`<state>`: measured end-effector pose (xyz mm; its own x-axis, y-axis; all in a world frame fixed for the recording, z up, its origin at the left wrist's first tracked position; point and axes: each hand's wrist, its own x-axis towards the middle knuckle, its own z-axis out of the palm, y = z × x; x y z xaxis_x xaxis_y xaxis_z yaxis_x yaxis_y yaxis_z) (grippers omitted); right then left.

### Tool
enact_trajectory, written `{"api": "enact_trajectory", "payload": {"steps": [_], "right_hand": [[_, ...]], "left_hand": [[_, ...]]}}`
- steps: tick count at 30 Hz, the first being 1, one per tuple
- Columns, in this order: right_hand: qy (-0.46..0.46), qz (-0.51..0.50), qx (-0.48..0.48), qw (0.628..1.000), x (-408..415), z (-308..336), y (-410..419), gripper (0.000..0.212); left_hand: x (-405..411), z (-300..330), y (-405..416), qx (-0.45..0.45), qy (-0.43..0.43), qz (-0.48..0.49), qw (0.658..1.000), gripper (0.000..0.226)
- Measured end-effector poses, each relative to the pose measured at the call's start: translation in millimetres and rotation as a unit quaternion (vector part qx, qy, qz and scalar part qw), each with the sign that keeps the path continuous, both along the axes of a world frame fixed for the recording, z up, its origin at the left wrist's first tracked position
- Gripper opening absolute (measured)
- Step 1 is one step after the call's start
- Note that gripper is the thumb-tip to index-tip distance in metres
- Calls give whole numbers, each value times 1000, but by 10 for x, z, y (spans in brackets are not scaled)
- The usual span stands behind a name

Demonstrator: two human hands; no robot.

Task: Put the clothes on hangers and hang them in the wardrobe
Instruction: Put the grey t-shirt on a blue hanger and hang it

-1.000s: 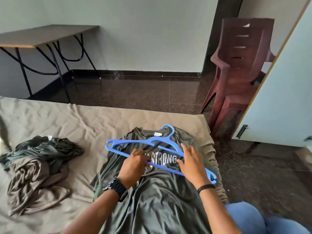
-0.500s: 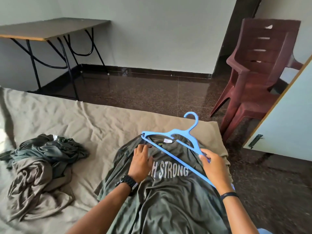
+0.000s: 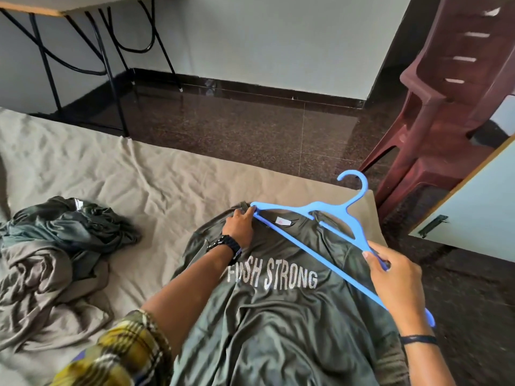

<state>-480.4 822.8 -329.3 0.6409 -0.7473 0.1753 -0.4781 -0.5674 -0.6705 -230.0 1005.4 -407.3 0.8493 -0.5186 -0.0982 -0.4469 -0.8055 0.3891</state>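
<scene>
Your right hand (image 3: 395, 277) grips the blue hanger (image 3: 312, 215) by its lower arm while your left hand (image 3: 239, 222) pinches the collar of the green T-shirt (image 3: 278, 316) lying flat on the bed (image 3: 111, 168), the hanger's far tip at that collar.

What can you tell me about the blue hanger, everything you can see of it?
The blue hanger looks like moulded plastic, with a curved hook pointing away toward the floor, sloped shoulders with notches, and a long straight bottom bar. It lies tilted over the neck of the dark green T-shirt on the bed. The right hand grips its near arm; the left hand is at its far tip by the shirt's collar.
</scene>
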Motion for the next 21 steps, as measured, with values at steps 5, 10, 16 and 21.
{"api": "enact_trajectory", "payload": {"steps": [5,10,16,21], "right_hand": [[-2,-16,15,1000,3,-44,-23,23],[-1,-6,35,999,-46,-6,-87,23],[6,25,23,999,-35,-18,-38,24],[5,43,19,999,27,-32,-25,25]], "left_hand": [[-26,-114,108,-143,-20,15,989,49],[25,-66,94,-119,-4,13,993,51],[85,-20,8,-129,40,83,987,32],[26,30,68,-206,27,134,969,29]]}}
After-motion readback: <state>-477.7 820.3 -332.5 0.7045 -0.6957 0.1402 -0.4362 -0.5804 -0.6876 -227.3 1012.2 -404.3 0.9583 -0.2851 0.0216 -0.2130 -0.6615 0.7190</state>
